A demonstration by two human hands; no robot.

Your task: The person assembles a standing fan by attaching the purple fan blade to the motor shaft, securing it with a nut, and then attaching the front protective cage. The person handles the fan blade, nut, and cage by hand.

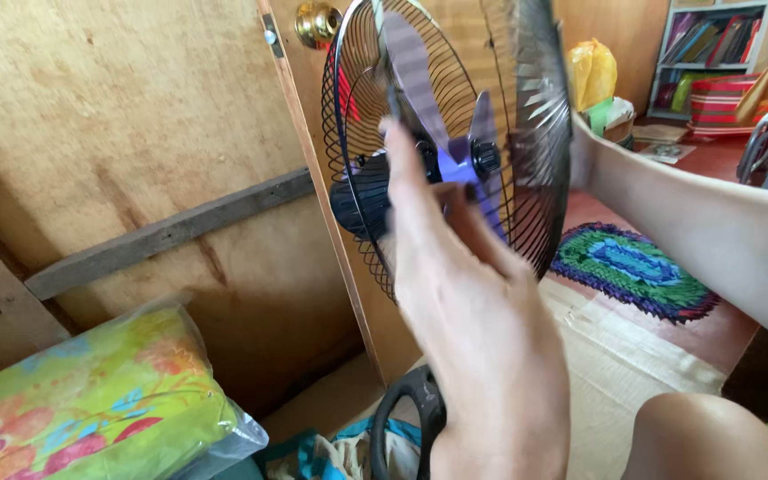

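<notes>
Head view: the fingers (406,178) of the left hand (473,329) are stretched out long and nearly flat, held close together, reaching up toward twelve o'clock; their tips sit at the purple blades (420,84) of the electric fan (446,142), right by the black hub (485,158); they touch or nearly touch the blade there, nothing is clasped. The right forearm comes in from three o'clock; the right hand (582,151) disappears behind the front grille (540,133), which stands swung away from the rear cage (357,107); whether those fingers are curled or spread, I cannot tell, only that the hand is up against the grille's rim. The fan fills the top centre, tilted, in front of a wooden door (331,258) with a brass knob (317,24) at eleven o'clock; a flowered cushion in clear plastic (91,400) lies at eight o'clock; a green and purple rug (633,271) sits at three o'clock on the floor; a bookshelf (713,53) stands far off at one o'clock.
</notes>
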